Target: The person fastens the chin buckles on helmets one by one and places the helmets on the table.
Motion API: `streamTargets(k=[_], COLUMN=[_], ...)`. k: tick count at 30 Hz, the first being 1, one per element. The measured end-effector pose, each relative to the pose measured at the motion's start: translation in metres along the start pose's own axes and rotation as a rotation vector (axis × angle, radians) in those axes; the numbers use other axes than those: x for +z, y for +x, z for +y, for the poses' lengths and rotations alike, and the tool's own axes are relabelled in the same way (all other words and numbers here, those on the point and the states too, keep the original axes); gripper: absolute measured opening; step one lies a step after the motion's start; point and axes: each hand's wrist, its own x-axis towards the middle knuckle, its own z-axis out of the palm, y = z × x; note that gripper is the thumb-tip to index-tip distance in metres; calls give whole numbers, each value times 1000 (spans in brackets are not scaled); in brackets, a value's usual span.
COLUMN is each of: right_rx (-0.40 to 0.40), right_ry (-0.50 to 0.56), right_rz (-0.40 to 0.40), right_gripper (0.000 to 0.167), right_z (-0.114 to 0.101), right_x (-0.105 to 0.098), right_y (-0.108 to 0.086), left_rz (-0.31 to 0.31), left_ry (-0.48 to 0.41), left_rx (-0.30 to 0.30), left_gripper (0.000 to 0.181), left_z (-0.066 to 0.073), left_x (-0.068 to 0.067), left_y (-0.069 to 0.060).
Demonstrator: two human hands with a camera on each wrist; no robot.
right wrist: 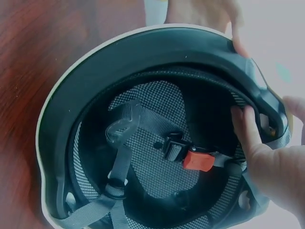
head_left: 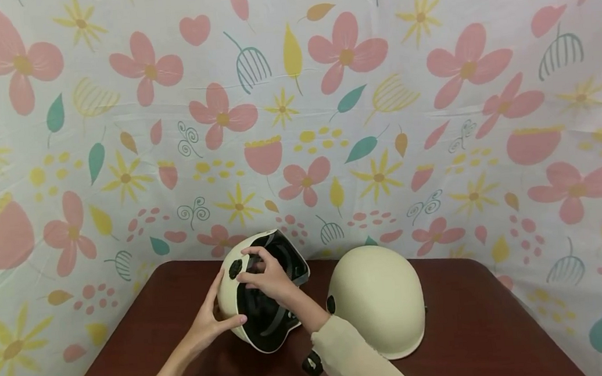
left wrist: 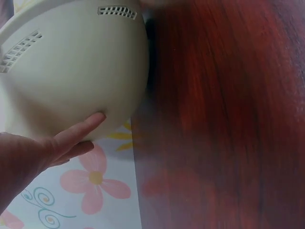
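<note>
A cream helmet (head_left: 227, 298) is tilted on its side at the table's back edge, its black lining facing right. My left hand (head_left: 210, 318) grips it from the left, thumb over the rim and fingers spread on the outer shell (left wrist: 81, 62). At the upper rim, my right hand (head_left: 275, 278) pinches the shell's edge beside a round black knob (head_left: 235, 269), some fingers inside the helmet. A visor (head_left: 303, 274) juts out at its right end. Grey straps (right wrist: 121, 167) and a red buckle tab (right wrist: 198, 161) lie inside the lining.
A second cream helmet (head_left: 379, 299) sits dome-up to the right, close to my right forearm. A small black piece (head_left: 312, 364) lies by its front left, partly behind the sleeve. Behind the dark red table (head_left: 472, 316) hangs a flowered sheet (head_left: 296, 124).
</note>
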Motion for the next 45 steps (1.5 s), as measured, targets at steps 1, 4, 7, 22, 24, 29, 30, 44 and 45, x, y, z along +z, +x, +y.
streamTargets(k=[1, 4, 7, 22, 24, 29, 30, 44, 45], right_rx=[-3, -7, -18, 13, 20, 13, 13, -19, -19], right_ry=[1, 21, 55, 222, 256, 302, 304, 417, 424], right_rz=[10, 30, 33, 74, 66, 43, 38, 3, 4], right_gripper=[49, 49, 49, 53, 54, 56, 56, 58, 58], right_z=[0, 0, 1, -3, -2, 2, 2, 8, 8], right_x=[0, -1, -2, -5, -6, -6, -6, -22, -23], right_y=[-1, -1, -2, 0, -1, -4, -5, -16, -16], left_rz=[8, 27, 36, 136, 139, 140, 136, 25, 22], left_ry=[13, 64, 89, 55, 39, -5, -19, -271, -275], left_rx=[11, 47, 64, 14, 4, -27, -38, -91, -89], left_gripper=[106, 108, 110, 89, 89, 92, 92, 86, 87], left_z=[1, 4, 8, -2, -4, -9, -9, -15, -15], left_x=[0, 1, 1, -14, -18, -26, -28, -18, -17], left_y=[0, 0, 1, -3, -4, -4, -4, 1, 1])
